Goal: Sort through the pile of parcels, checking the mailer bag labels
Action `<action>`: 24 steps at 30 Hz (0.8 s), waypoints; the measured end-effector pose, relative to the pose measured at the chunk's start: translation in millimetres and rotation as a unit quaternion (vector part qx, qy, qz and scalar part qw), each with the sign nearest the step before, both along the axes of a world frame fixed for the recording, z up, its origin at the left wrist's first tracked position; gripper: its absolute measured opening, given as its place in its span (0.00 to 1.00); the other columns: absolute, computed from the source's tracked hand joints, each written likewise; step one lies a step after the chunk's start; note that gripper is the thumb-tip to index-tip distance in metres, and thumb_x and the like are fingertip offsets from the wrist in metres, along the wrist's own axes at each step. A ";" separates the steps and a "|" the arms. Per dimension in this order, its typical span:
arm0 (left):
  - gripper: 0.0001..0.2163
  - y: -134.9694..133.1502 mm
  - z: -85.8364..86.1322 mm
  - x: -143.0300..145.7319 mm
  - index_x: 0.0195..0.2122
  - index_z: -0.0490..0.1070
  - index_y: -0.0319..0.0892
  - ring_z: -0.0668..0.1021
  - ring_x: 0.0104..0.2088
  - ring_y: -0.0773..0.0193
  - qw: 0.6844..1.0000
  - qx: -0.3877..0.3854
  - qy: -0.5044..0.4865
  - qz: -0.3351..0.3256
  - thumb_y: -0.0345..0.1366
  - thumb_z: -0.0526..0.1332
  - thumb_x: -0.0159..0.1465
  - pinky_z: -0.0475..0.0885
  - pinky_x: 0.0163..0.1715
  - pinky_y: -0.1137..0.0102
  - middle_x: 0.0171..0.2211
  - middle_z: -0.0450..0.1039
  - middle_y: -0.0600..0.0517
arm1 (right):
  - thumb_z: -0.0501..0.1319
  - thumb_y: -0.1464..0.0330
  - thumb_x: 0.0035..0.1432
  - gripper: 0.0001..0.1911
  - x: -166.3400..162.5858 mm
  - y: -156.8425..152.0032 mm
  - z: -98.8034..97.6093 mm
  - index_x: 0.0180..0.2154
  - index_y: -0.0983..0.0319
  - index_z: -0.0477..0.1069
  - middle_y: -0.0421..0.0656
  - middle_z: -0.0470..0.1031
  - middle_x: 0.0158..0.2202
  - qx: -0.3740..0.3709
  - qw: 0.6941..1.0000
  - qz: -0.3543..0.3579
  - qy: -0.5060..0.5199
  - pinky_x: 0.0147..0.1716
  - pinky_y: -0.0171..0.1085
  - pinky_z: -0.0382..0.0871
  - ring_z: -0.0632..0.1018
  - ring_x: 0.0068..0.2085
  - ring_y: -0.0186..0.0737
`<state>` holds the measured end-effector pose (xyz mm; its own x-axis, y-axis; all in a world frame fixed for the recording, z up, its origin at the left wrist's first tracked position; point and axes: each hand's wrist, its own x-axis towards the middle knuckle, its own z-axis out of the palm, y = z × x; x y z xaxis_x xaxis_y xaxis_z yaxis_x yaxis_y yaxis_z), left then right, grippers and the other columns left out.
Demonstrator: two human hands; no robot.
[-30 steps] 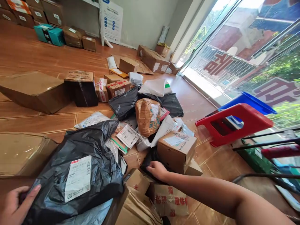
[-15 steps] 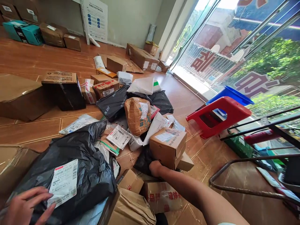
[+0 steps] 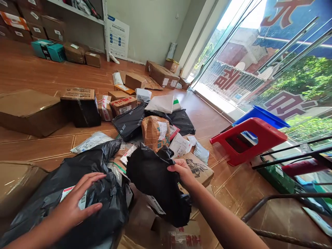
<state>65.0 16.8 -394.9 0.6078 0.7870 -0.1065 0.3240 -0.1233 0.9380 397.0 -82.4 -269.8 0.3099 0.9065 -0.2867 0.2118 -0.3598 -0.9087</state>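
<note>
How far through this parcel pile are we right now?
Early, by the look of it. Done: boxes stand in a row along the back shelf. In hand: the right hand grips a small black poly bag lifted off the heap, while the left hand lies flat on the large black bag. Left: the mixed heap of parcels on the floor.

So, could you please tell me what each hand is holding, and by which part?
The right hand grips a small black mailer bag by its upper right edge. The left hand holds nothing; it lies flat on the large black bag.
</note>
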 end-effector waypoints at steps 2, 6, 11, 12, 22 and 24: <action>0.46 4.8 28.6 23.6 0.62 0.54 0.60 0.62 0.63 0.41 0.974 -0.192 -0.113 0.033 0.66 0.66 0.42 0.69 0.53 0.52 0.66 0.53 0.45 | 0.58 0.60 0.45 0.20 -23.5 13.1 29.2 0.15 0.60 0.49 0.33 0.47 0.15 0.088 0.993 0.082 0.006 0.20 0.35 0.43 0.50 0.19 0.28; 0.52 20.3 69.8 36.9 0.65 0.43 0.60 0.76 0.49 0.41 0.816 -0.533 -0.224 0.016 0.75 0.54 0.41 0.75 0.37 0.50 0.59 0.64 0.41 | 0.58 0.68 0.52 0.21 -72.6 27.9 31.7 0.18 0.60 0.45 0.33 0.44 0.17 0.209 0.860 0.415 -0.210 0.22 0.37 0.42 0.48 0.21 0.30; 0.37 40.4 53.8 7.2 0.53 0.68 0.43 0.79 0.39 0.48 0.787 -0.590 -0.163 0.078 0.63 0.64 0.49 0.76 0.35 0.56 0.43 0.78 0.43 | 0.66 0.66 0.52 0.26 -102.5 24.0 -43.2 0.21 0.59 0.46 0.33 0.48 0.19 0.158 0.733 0.560 -0.352 0.24 0.37 0.46 0.53 0.24 0.33; 0.33 41.6 45.9 1.4 0.48 0.72 0.40 0.79 0.38 0.48 0.780 -0.601 -0.136 0.109 0.61 0.64 0.49 0.77 0.36 0.57 0.40 0.79 0.42 | 0.64 0.65 0.54 0.25 -101.3 21.3 -54.1 0.21 0.59 0.46 0.33 0.48 0.19 0.162 0.743 0.557 -0.333 0.25 0.37 0.47 0.53 0.24 0.33; 0.08 30.0 23.8 4.6 0.19 0.68 0.43 0.75 0.24 0.58 0.787 -0.568 -0.118 0.210 0.40 0.65 0.43 0.74 0.25 0.68 0.19 0.73 0.51 | 0.54 0.66 0.50 0.11 3.6 27.4 -6.1 0.19 0.59 0.57 0.37 0.55 0.19 -0.043 0.919 0.098 -0.381 0.26 0.37 0.55 0.60 0.24 0.35; 0.07 24.0 26.9 9.1 0.18 0.65 0.44 0.72 0.20 0.62 0.806 -0.520 -0.126 0.254 0.40 0.63 0.43 0.69 0.19 0.71 0.16 0.69 0.54 | 0.58 0.71 0.48 0.04 3.2 22.3 -0.9 0.29 0.63 0.70 0.45 0.69 0.28 -0.060 0.830 0.066 -0.551 0.35 0.42 0.64 0.70 0.33 0.45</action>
